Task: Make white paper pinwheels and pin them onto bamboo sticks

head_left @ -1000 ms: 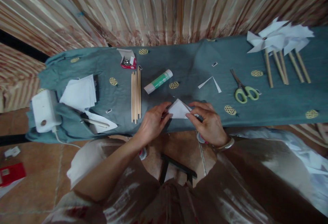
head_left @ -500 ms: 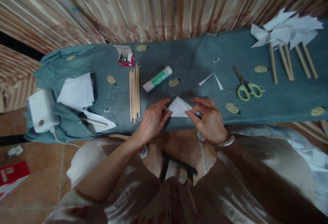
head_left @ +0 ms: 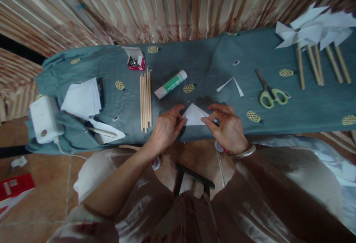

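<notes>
A white sheet of paper (head_left: 194,117), folded into a triangle with its point away from me, lies at the near edge of the cloth. My left hand (head_left: 167,125) pinches its left corner between thumb and fingers. On the other side, my right hand (head_left: 226,126) grips the right corner, thumb on top of the paper. Just beyond the hands rests a green and white glue stick (head_left: 171,84). A thin V-shaped paper strip (head_left: 233,83) lies past my right hand. Green-handled scissors (head_left: 269,94) are farther right.
Several wooden sticks (head_left: 145,102) lie left of the glue stick, below an open red box of metal pins (head_left: 135,60). Stacked paper (head_left: 82,98), a knife (head_left: 103,132) and a white power block (head_left: 46,120) are at left. Paper pinwheels (head_left: 311,30) on sticks lie far right.
The view has shifted slightly, so things on the right appear a little farther right. Both hands keep nearly the same hold on the folded paper.
</notes>
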The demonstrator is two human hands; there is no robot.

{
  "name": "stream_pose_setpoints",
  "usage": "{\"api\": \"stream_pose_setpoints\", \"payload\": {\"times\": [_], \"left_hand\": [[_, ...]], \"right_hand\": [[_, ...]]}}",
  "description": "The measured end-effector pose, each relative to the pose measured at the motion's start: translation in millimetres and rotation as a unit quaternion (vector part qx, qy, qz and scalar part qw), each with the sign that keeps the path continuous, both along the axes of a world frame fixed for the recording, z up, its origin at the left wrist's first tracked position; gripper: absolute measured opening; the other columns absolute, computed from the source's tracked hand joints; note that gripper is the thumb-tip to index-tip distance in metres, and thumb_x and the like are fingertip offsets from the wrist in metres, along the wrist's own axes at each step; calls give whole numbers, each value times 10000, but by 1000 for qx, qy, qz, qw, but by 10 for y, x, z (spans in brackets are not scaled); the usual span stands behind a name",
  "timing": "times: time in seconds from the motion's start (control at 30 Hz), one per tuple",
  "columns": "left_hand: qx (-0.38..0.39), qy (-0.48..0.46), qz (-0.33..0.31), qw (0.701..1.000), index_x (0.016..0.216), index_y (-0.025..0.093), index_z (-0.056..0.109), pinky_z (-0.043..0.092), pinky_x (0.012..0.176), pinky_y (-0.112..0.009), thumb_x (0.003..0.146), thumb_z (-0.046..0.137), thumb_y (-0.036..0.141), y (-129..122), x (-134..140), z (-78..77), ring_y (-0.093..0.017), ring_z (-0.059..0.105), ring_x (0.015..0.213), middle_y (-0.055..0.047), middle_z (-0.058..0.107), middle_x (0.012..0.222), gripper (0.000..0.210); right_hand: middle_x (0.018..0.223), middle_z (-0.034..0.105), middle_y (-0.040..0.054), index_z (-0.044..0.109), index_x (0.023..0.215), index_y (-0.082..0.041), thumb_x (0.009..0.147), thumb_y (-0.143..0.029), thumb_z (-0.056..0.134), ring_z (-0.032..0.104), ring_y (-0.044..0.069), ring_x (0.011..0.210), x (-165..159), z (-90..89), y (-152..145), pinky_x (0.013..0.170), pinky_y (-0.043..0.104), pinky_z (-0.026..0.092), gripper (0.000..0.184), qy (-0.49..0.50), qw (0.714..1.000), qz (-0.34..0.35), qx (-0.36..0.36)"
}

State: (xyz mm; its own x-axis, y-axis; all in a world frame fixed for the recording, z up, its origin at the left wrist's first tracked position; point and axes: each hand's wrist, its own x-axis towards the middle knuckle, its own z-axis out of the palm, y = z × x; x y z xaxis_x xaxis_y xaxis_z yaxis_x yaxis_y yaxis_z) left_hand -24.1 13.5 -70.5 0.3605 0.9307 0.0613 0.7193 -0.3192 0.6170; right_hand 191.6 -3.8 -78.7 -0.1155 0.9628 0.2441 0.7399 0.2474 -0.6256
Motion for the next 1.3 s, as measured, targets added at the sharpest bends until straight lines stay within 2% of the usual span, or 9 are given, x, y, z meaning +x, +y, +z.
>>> {"api": "stream_pose_setpoints", "payload": {"times": [0.47, 0.63, 0.77, 0.87, 1.03, 1.3], "left_hand": [[9, 24, -8, 1000, 1198, 163, 559, 509, 689, -275, 900, 592, 200, 13, 7, 1, -170, 663, 748, -17, 683, 815, 302], [27, 30, -24, 999, 1168, 174, 585, 524, 712, -279, 916, 561, 188, 9, 6, 4, -169, 653, 776, -41, 678, 904, 253], [82, 43, -40, 995, 1162, 150, 613, 524, 840, -329, 947, 522, 205, 15, 18, -2, -212, 630, 987, -115, 649, 1137, 240], [129, 78, -84, 985, 1192, 153, 622, 486, 909, -405, 979, 467, 217, 11, 33, -2, -263, 568, 1129, -136, 632, 1258, 271], [145, 114, -145, 972, 1253, 143, 601, 448, 918, -416, 1014, 403, 241, -40, 76, 10, -276, 534, 1226, -146, 632, 1328, 325], [151, 145, -163, 964, 1332, 97, 539, 439, 959, -419, 1008, 421, 290, -136, 104, -8, -291, 511, 1309, -189, 561, 1414, 395]], "right_hand": [[1007, 715, 75, 578, 640, -227, 899, -415, 616, 644, 261, 938, 1, -33, 49, 902, 453, 483, 322, -10, 1000, 0, 19], [981, 715, 77, 568, 634, -232, 901, -420, 613, 648, 259, 927, -5, -38, 58, 886, 443, 499, 330, -16, 1000, -1, 27], [992, 718, 87, 565, 633, -228, 895, -405, 625, 644, 264, 929, -7, -33, 57, 880, 442, 506, 322, -21, 999, 1, 30], [991, 716, 89, 566, 636, -225, 897, -398, 623, 645, 265, 937, -8, -28, 57, 888, 447, 502, 318, -20, 999, 1, 29], [988, 712, 89, 566, 641, -229, 904, -391, 609, 653, 256, 948, -11, -27, 63, 916, 442, 491, 313, -20, 999, 3, 27], [989, 709, 92, 563, 639, -223, 917, -396, 589, 647, 252, 944, -16, -31, 66, 911, 430, 484, 329, -22, 999, 3, 23]]}}
